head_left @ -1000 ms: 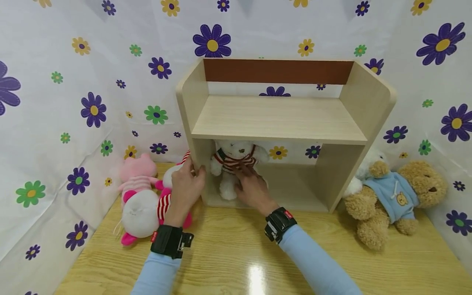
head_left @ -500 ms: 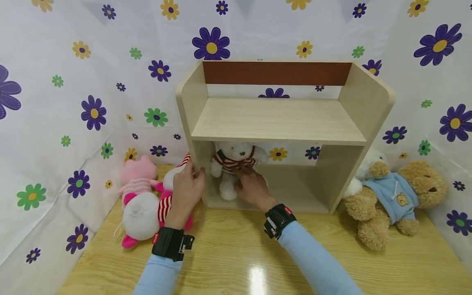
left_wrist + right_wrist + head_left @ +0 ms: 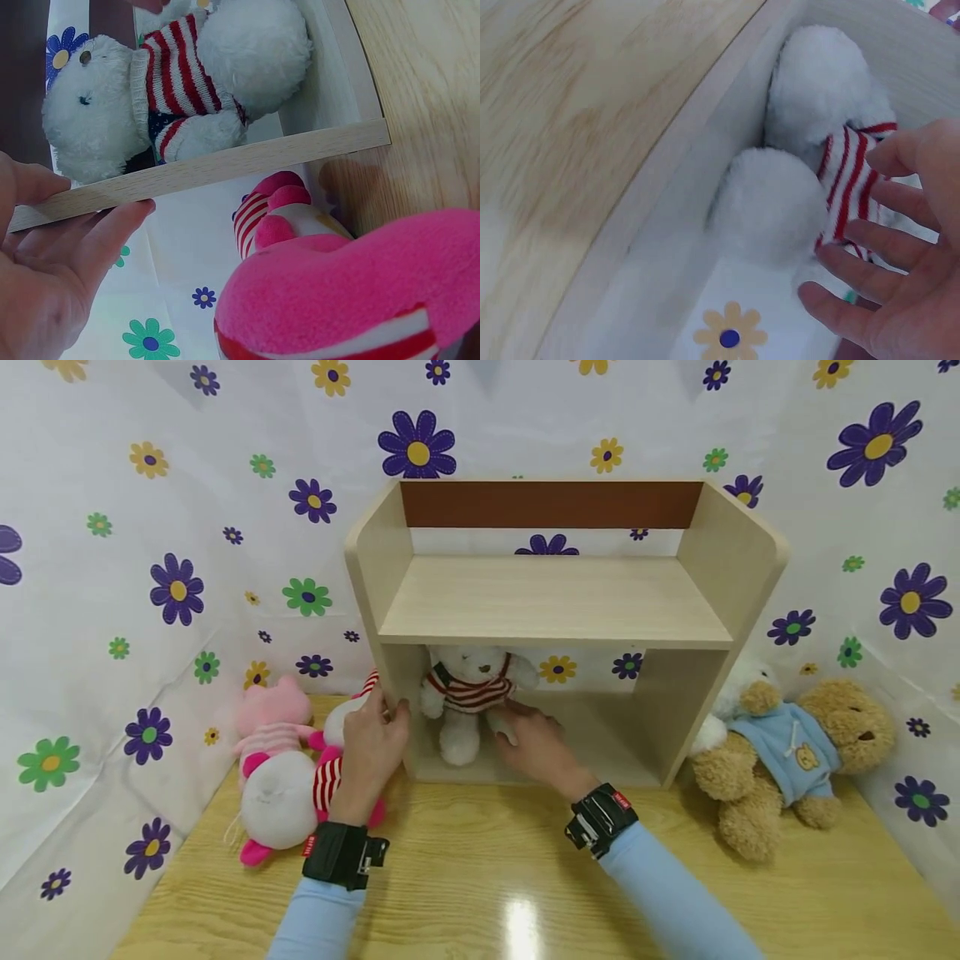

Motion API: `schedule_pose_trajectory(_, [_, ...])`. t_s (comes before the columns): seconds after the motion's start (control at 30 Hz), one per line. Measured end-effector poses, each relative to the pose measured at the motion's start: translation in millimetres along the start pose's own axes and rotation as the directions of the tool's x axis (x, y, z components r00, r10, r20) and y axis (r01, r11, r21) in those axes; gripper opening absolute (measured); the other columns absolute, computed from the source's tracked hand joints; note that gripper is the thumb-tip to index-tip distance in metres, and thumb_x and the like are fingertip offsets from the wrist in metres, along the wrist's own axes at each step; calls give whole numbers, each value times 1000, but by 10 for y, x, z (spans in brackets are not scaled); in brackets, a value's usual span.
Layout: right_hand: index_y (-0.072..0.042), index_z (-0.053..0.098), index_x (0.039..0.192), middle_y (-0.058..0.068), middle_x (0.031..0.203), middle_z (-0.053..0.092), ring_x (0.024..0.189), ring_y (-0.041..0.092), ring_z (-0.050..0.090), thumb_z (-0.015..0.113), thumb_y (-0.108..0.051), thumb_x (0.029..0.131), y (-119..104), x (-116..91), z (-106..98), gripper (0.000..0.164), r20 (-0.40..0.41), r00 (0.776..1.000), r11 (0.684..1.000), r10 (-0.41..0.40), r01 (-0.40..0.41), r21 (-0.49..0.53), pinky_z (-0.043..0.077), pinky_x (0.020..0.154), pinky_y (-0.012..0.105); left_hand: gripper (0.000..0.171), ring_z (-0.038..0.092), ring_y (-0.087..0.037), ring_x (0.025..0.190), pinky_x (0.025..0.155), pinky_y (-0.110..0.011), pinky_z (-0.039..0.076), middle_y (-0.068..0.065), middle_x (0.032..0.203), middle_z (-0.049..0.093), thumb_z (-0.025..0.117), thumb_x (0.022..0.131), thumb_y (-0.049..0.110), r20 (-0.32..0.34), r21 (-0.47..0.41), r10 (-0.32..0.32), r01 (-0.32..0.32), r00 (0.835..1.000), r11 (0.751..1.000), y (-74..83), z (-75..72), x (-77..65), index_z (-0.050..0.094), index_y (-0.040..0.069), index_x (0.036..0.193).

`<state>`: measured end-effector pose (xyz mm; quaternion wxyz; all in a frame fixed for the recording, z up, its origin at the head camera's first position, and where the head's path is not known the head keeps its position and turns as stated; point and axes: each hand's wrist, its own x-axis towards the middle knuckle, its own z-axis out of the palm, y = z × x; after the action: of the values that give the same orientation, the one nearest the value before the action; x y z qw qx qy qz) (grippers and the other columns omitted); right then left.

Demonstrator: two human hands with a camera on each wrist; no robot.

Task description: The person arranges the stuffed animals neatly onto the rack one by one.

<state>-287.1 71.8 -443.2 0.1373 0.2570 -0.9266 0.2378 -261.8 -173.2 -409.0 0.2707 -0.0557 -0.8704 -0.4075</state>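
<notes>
A white teddy bear [image 3: 474, 692] in a red-and-white striped sweater sits upright at the left end of the lower compartment of a pale wooden shelf [image 3: 555, 597]. The upper board hides the top of its head. My left hand [image 3: 371, 750] grips the front edge of the shelf's left side panel [image 3: 225, 161], thumb inside and fingers outside. In front of the bear is my right hand [image 3: 542, 747], beside its leg in the head view. The right wrist view shows that hand's fingers [image 3: 889, 244] spread and loosely bent beside the striped sweater, holding nothing.
Left of the shelf lie a pink plush toy [image 3: 273, 718] and white-and-pink plush toys [image 3: 277, 802] with striped parts. A brown teddy bear [image 3: 798, 752] in a blue hoodie leans at the right, partly over a white plush [image 3: 738, 689]. Flowered cloth [image 3: 150, 652] hangs behind.
My right hand has moved off the bear's sweater, slightly down and to the right, uncovering its stripes. The left hand keeps its place on the side panel. The head view has shifted slightly.
</notes>
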Motion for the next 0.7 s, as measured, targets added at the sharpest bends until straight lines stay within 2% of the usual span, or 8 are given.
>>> schedule_pose_trajectory(0.1, [-10,64,139,20,145,60,97,39,73,66,-14,96,8,-62,-95,43,10,1000,999,-26,27,-28,58,64,46,28,74,-42,99,79,-56,61,-29,111,74,60,98,16,-9,4,5,-5,1000,1000,-4,0,3,63,-3,119])
schedule_pose_trajectory(0.23, [-5,64,136,21,142,62,114,39,70,65,-14,96,25,-164,-206,41,19,999,998,-47,48,-34,61,82,48,28,74,-43,99,79,-56,61,-29,113,73,60,98,16,-13,-2,10,-10,1000,1000,-2,4,2,63,-3,119])
schedule_pose_trajectory(0.33, [-3,66,133,20,138,65,117,37,69,64,-13,96,33,-247,-277,38,6,998,997,-69,69,-41,60,88,48,27,74,-43,100,80,-56,61,-28,113,74,60,99,16,-13,-7,9,-9,1000,1000,-4,13,3,63,-2,119])
schedule_pose_trajectory(0.43, [-4,68,130,19,133,68,116,36,70,66,-14,96,28,-333,-342,36,-19,996,993,-92,90,-76,60,89,48,28,74,-43,100,80,-56,61,-28,114,73,60,99,16,-11,-6,6,-6,1000,1000,-8,24,2,63,-2,120])
schedule_pose_trajectory(0.7, [-8,73,122,13,119,75,103,31,74,73,-23,92,16,-569,-515,34,-114,981,977,-155,135,-166,62,80,46,29,74,-43,101,80,-56,61,-30,116,72,60,99,16,-8,-16,-1,1,1000,1000,0,11,-13,62,-3,121])
